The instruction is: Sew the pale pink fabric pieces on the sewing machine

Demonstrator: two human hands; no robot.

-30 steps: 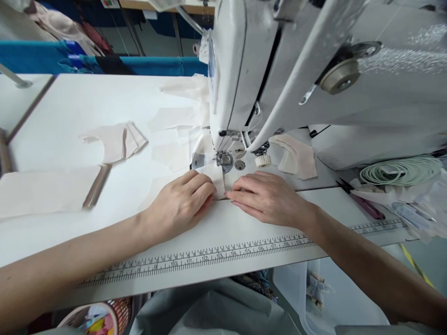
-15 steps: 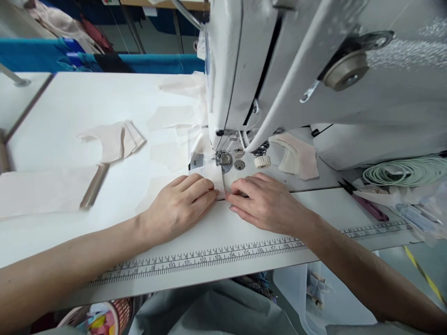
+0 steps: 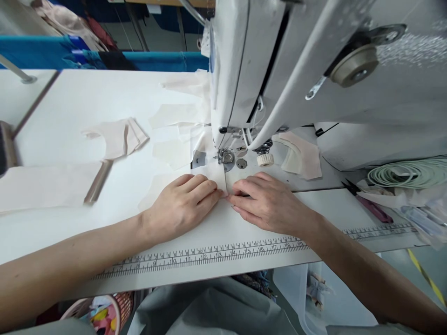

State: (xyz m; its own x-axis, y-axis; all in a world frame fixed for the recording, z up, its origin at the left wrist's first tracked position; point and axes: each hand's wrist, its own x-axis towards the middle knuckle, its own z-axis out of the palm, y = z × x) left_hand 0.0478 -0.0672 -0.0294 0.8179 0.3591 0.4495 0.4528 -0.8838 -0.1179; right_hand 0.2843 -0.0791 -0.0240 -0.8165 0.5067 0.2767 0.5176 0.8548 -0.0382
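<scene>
A pale pink fabric piece (image 3: 217,174) runs from under the presser foot (image 3: 222,157) of the white sewing machine (image 3: 230,70) toward me. My left hand (image 3: 185,202) rests on the table, its thumb and fingertips closed on the near edge of that fabric. Just across from it, my right hand (image 3: 267,200) pinches the same edge at the corner, fingers curled. The two sets of fingertips nearly touch. Part of the fabric is hidden under my left fingers.
Cut fabric pieces (image 3: 117,139) lie on the left, and curved pieces (image 3: 303,156) right of the needle. Thread snips (image 3: 372,204) and coiled green cord (image 3: 408,173) sit at far right. A printed ruler (image 3: 216,256) follows the front edge. Below are a basket (image 3: 124,309) and a plastic bin (image 3: 291,298).
My fingertips have drawn closer together at the fabric's near edge, the right ones now meeting its corner. The whole view has shifted slightly.
</scene>
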